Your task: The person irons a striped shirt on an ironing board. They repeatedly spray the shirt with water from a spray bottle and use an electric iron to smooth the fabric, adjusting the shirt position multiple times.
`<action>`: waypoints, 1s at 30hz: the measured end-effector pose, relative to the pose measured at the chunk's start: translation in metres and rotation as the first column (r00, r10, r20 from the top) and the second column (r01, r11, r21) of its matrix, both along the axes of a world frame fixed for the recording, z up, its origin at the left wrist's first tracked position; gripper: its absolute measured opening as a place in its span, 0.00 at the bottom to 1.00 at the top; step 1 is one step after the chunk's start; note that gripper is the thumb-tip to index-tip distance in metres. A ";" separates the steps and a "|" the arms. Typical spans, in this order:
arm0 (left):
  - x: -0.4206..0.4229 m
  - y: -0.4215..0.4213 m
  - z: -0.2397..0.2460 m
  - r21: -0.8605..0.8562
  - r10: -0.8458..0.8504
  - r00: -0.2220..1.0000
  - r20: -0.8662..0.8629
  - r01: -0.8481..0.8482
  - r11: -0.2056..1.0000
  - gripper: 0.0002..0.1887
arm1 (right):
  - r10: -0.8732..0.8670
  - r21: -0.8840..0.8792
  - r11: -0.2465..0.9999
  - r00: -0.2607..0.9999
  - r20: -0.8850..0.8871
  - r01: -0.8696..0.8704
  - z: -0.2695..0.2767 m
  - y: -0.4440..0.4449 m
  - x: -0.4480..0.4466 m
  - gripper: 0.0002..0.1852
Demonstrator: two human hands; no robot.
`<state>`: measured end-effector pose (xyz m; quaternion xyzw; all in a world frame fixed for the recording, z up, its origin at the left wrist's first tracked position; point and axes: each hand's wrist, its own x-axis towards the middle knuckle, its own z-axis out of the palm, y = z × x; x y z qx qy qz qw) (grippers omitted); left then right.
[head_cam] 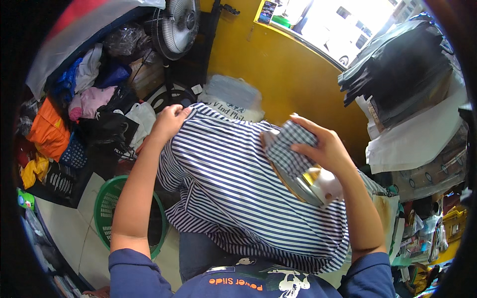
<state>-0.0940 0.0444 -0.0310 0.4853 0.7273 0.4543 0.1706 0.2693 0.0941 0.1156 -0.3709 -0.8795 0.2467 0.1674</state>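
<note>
A navy-and-white striped shirt (238, 167) lies spread out before me, its lower part falling in folds towards my lap. My right hand (316, 141) grips a clothes iron (298, 186) by its handle, which a checked cloth (288, 145) wraps. The iron rests on the right side of the shirt, its tip pointing away from me and to the left. At the shirt's far left corner, my left hand (173, 121) pinches the fabric edge between thumb and fingers. The surface beneath the shirt is mostly hidden.
A green plastic basket (98, 208) stands on the tiled floor at left. Bags and cloths, one orange (48, 130), are heaped beyond it. A pedestal fan (179, 29) stands at the back. Dark folded fabric (402, 70) and white sheets (413, 138) are stacked at right.
</note>
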 end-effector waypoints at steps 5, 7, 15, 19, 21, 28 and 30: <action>-0.009 0.016 -0.027 -0.052 0.095 0.990 0.108 -0.090 0.995 0.16 | 0.068 0.017 0.997 0.995 0.070 -0.069 -0.002 0.014 -0.060 0.33; -0.008 0.018 -0.029 0.015 0.142 0.979 0.146 -0.146 0.989 0.14 | 0.308 0.052 0.947 0.941 0.138 -0.317 -0.001 0.013 -0.063 0.32; 0.005 0.009 -0.030 0.212 0.120 0.947 0.299 -0.188 0.959 0.14 | 0.228 0.068 0.968 0.957 0.178 -0.244 -0.005 0.009 -0.108 0.34; -0.014 -0.001 -0.057 0.357 -0.094 0.807 0.583 -0.151 0.922 0.19 | 0.203 0.110 0.968 0.963 0.179 -0.224 -0.005 0.005 -0.158 0.34; -0.022 -0.020 -0.086 0.225 0.097 0.737 0.669 -0.324 0.919 0.21 | 0.201 0.045 0.976 0.959 0.199 -0.214 -0.001 0.003 -0.159 0.35; 0.005 -0.126 -0.163 -0.275 0.354 0.309 0.883 -0.270 0.923 0.31 | 0.270 0.031 0.960 0.952 0.142 -0.277 -0.004 0.006 -0.138 0.36; 0.027 -0.137 -0.165 -0.328 0.393 0.270 0.879 -0.255 0.910 0.31 | 0.275 0.084 0.953 0.947 0.164 -0.291 -0.008 0.008 -0.148 0.35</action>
